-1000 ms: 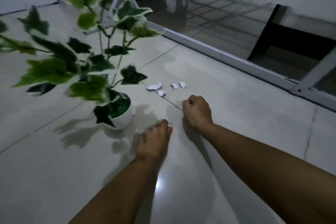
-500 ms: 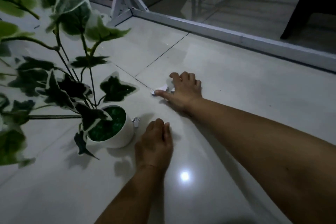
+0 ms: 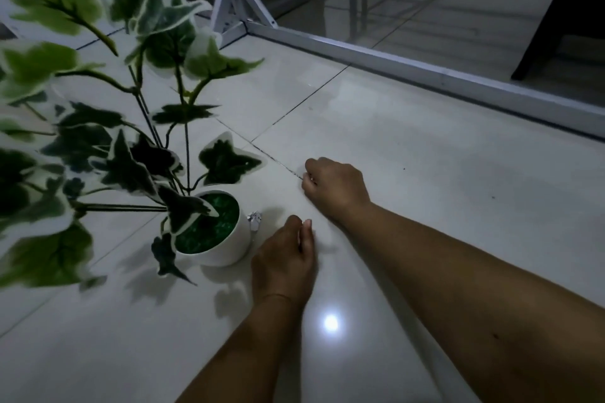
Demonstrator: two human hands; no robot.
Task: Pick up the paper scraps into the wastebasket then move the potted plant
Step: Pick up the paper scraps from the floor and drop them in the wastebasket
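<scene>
Right hand (image 3: 335, 188) fisted — contents hidden, paper scrap (image 3: 254, 218) beside blurred potted plant (image 3: 226, 240)

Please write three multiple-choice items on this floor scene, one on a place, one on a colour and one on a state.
1. Where does the visible paper scrap lie?
A. against the pot's right side
B. on the metal rail
C. on the right forearm

2. What colour is the pot?
A. black
B. white
C. red

3. How is the right hand?
A. flat, fingers spread
B. fingers curled
C. gripping the plant's stem

Key: 1 A, it lies beside the pot's rim; 2 B, the wall is white; 3 B, its fingers are curled in, on the floor tiles.
</scene>
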